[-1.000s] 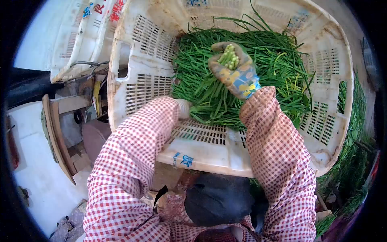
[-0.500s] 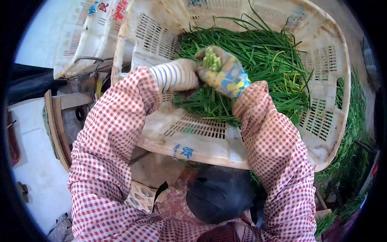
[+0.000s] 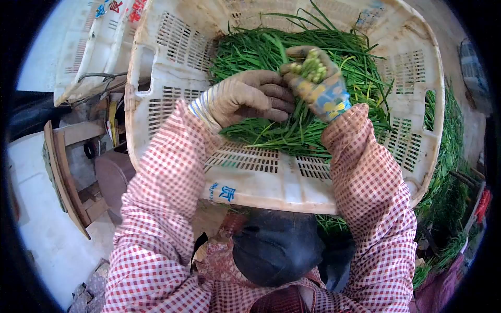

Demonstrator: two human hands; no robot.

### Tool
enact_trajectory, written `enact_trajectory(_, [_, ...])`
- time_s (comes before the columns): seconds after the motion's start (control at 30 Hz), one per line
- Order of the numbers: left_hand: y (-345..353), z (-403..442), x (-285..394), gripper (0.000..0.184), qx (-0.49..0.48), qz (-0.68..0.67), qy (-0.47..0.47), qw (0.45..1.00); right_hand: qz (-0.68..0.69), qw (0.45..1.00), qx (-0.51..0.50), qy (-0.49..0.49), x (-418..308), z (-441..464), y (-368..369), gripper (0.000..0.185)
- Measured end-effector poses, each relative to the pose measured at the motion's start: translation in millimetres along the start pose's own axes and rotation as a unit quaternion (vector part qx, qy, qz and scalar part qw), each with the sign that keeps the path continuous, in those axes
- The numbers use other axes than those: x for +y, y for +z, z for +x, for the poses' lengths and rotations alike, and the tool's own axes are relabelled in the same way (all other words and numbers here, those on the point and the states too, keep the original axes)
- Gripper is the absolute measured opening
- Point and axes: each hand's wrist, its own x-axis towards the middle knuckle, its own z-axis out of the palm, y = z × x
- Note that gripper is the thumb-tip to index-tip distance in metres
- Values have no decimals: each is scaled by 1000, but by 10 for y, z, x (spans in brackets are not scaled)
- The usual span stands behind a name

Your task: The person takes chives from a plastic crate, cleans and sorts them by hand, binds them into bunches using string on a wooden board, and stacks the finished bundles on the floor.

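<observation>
Right hand point(image 3: 322, 93) clutching garlic chives point(image 3: 314, 67), prob light and floppy, best held stem-end; can't tell if left hand point(image 3: 245, 98) grips.

Two gloved hands point(image 3: 250, 99) point(image 3: 322, 91), two checked sleeves point(image 3: 162, 182) point(image 3: 365, 167), one stalk bundle point(image 3: 314, 67), one crate point(image 3: 292, 197) of greens point(image 3: 245, 52)

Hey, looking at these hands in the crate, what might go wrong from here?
First, the bundle in the right hand shows no tie, so stalks might slip out if that grip loosens. Second, its leaves hang among the loose greens in the crate, so strands may tangle or drag along. Third, the left hand is close beside the bundle and could perhaps bend some leaves.
</observation>
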Motion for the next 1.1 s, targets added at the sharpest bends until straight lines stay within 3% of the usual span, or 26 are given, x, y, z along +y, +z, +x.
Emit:
enact_trajectory(0.03, [-69, 75, -78, 63, -4, 1, 1, 1000, -4, 999, 36, 3, -15, 11, -53, 30])
enact_trajectory(0.1, [-318, 239, -412, 56, 167, 136, -92, 972, 3, 999, 42, 29, -24, 11, -151, 30])
enact_trajectory(0.13, [-405, 317, -629, 56, 173, 363, -152, 903, 2, 999, 43, 27, -22, -5, -195, 30])
enact_trajectory(0.17, [-441, 368, -801, 56, 170, 570, -202, 778, 51, 997, 50, 23, -7, -16, -239, 30])
enact_trajectory(0.23, [-301, 273, -1042, 59, 58, 687, -336, 642, 102, 993, 62, 19, 1, -35, -306, 30])
enact_trajectory(0.3, [-354, 274, -1333, 59, 60, 664, -421, 615, 125, 989, 85, -7, -28, -69, -384, 31])
enact_trajectory(0.37, [-336, 280, -1336, 62, 41, 662, -431, 612, 123, 987, 102, -9, -100, -116, -474, 32])
enact_trajectory(0.43, [-383, 272, -1387, 66, 89, 667, -431, 601, 101, 986, 134, -8, -184, -141, -581, 41])
enact_trajectory(0.5, [-488, 265, -1398, 70, 85, 683, -430, 585, 172, 971, 149, -68, -216, -175, -755, 42])
enact_trajectory(0.57, [-594, 202, -1388, 65, 88, 661, -386, 637, 194, 967, 163, 26, -536, -338, -914, 45])
enact_trajectory(0.63, [-703, 284, -1421, 58, 54, 673, -394, 624, 196, 958, 202, -49, -702, -463, -989, 46])
enact_trajectory(0.73, [-569, 346, -1318, 54, -24, 716, -446, 536, 92, 959, 247, -101, -1055, -781, -1058, 47])
enact_trajectory(0.83, [-92, 278, -828, 49, 3, 715, -477, 511, 39, 955, 263, -134, -1242, -1018, -1054, 43])
enact_trajectory(0.93, [129, 54, -434, 35, 63, 722, -277, 631, -39, 968, 221, -110, -1264, -1184, -931, 35])
enact_trajectory(1.0, [535, -144, -100, 31, 103, 470, -255, 839, -56, 976, 187, -92, -1188, -1218, -703, 32])
enact_trajectory(1.03, [652, -198, -82, 31, 104, 473, -250, 838, -102, 978, 154, -99, -1080, -1214, -611, 32])
enact_trajectory(1.07, [786, -242, -109, 30, 144, 333, -180, 914, 6, 989, 125, -84, -1053, -1228, -422, 32])
enact_trajectory(1.1, [903, -272, -150, 29, 177, 182, -106, 961, -55, 991, 99, -66, -1096, -1241, -319, 32])
